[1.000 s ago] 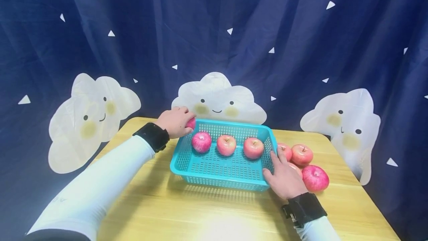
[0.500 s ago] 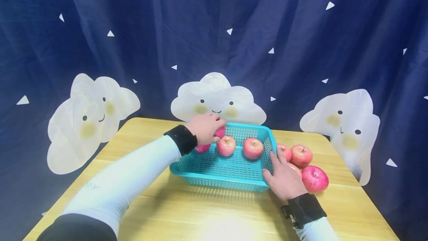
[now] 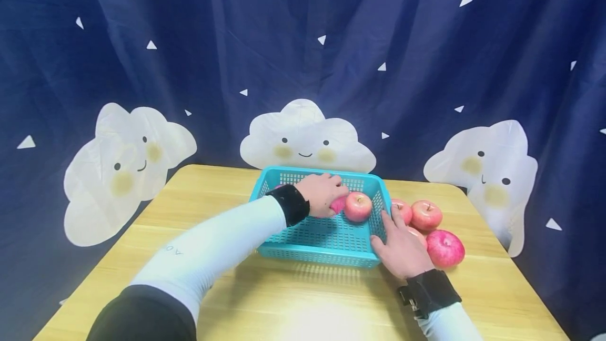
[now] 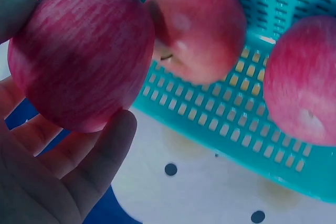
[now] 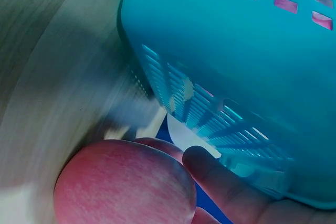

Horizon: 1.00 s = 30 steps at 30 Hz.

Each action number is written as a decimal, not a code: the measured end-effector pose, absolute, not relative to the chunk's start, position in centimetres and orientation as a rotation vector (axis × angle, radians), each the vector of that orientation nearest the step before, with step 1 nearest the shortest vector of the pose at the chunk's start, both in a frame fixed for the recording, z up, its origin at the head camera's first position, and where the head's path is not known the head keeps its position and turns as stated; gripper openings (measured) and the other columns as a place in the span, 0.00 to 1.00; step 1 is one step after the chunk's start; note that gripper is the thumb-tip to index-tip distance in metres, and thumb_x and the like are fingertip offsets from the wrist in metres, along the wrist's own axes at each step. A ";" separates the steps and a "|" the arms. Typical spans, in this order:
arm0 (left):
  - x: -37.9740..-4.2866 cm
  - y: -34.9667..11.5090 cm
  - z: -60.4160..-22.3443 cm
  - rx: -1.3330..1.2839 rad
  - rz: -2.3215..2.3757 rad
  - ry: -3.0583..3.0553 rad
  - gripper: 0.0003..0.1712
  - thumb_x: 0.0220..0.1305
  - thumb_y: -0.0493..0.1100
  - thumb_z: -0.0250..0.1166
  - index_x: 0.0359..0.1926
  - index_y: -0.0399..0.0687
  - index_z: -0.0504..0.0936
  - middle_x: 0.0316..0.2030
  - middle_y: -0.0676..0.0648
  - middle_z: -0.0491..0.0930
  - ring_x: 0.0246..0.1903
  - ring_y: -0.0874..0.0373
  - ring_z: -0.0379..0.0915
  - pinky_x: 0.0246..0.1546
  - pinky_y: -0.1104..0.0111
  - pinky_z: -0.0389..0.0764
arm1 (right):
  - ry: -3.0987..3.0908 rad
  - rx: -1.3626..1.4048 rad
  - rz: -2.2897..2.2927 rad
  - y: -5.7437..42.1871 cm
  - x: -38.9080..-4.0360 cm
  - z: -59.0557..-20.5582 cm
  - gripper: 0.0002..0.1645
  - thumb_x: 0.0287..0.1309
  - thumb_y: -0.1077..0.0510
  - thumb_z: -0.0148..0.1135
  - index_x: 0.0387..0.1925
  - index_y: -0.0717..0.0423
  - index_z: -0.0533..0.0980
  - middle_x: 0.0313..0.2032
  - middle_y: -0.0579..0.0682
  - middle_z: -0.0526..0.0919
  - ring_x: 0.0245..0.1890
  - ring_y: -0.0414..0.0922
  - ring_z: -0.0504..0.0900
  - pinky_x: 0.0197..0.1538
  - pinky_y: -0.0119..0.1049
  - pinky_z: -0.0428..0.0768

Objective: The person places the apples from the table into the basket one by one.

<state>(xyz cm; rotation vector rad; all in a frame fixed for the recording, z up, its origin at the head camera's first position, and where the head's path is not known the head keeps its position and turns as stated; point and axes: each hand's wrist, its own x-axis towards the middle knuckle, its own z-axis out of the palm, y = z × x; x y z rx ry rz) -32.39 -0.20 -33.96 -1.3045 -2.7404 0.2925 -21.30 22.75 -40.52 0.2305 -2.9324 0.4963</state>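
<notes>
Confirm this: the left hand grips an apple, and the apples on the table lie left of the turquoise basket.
Wrong side: in the head view, the apples on the table lie right of the turquoise basket. The left hand grips an apple.

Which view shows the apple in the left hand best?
Left wrist: the held apple appears large and nearly whole. The head view shows only part of it past the left hand; the right wrist view shows nothing identifiable as it.

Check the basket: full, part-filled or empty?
Part-filled. Head view: apples sit toward the far side of the basket; bare floor shows on the near side.
</notes>
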 end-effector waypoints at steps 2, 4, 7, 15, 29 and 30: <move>-32.4 0.3 -34.2 -1.319 0.306 -2.733 0.35 0.61 0.60 0.71 0.68 0.62 0.73 0.55 0.51 0.74 0.53 0.53 0.72 0.50 0.60 0.80 | -2.935 0.230 0.498 22.7 -21.3 -40.5 0.43 0.69 0.44 0.55 0.75 0.66 0.59 0.76 0.69 0.51 0.66 0.68 0.69 0.55 0.64 0.77; -32.5 0.8 -34.5 -1.329 0.313 -2.734 0.36 0.60 0.61 0.71 0.68 0.63 0.73 0.56 0.51 0.74 0.54 0.53 0.72 0.52 0.59 0.79 | -2.934 0.229 0.495 22.8 -21.3 -40.4 0.43 0.69 0.44 0.54 0.75 0.66 0.59 0.76 0.68 0.51 0.66 0.68 0.69 0.55 0.64 0.77; -32.3 1.6 -35.0 -1.347 0.320 -2.741 0.38 0.59 0.62 0.71 0.69 0.63 0.72 0.60 0.49 0.75 0.58 0.51 0.73 0.56 0.56 0.77 | -2.932 0.227 0.493 22.8 -21.2 -40.3 0.43 0.69 0.43 0.54 0.75 0.66 0.59 0.76 0.68 0.51 0.65 0.68 0.69 0.54 0.64 0.77; -31.8 2.6 -36.7 -1.402 0.381 -2.795 0.38 0.59 0.63 0.70 0.68 0.62 0.70 0.66 0.49 0.73 0.59 0.52 0.75 0.56 0.58 0.79 | -2.927 0.228 0.493 22.6 -21.2 -40.4 0.42 0.69 0.44 0.54 0.75 0.65 0.60 0.76 0.68 0.52 0.65 0.67 0.71 0.54 0.66 0.76; -31.8 3.1 -38.1 -1.377 0.424 -2.756 0.40 0.56 0.62 0.73 0.68 0.65 0.71 0.70 0.48 0.69 0.63 0.51 0.72 0.50 0.56 0.82 | -2.922 0.227 0.512 22.6 -21.2 -40.5 0.42 0.69 0.45 0.55 0.75 0.65 0.60 0.76 0.68 0.51 0.67 0.68 0.68 0.54 0.63 0.78; -31.8 3.1 -38.1 -1.379 0.423 -2.755 0.40 0.56 0.62 0.73 0.68 0.65 0.71 0.70 0.48 0.69 0.63 0.51 0.72 0.51 0.56 0.82 | -2.924 0.225 0.514 22.6 -21.2 -40.5 0.42 0.69 0.45 0.55 0.75 0.65 0.60 0.76 0.68 0.51 0.67 0.67 0.68 0.54 0.63 0.77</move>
